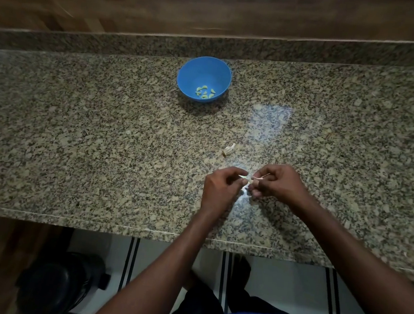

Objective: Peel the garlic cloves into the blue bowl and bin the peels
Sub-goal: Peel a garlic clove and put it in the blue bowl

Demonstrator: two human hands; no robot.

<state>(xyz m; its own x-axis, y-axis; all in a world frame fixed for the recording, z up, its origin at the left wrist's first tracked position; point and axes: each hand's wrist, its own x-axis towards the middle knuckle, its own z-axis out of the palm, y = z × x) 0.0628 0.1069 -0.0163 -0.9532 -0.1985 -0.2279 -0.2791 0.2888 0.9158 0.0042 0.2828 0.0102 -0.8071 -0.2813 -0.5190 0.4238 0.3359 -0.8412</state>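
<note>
Nearest us, our left hand [219, 184] and right hand [279, 183] pinch one garlic clove [247, 179] between curled fingertips, its skin partly lifted. Just beyond on the counter [99, 144] lies another unpeeled piece [228, 150]. Farther off, the blue bowl [204, 78] already holds several peeled cloves [205, 92], so we judge little peeling remains; the peels are not yet binned.
</note>
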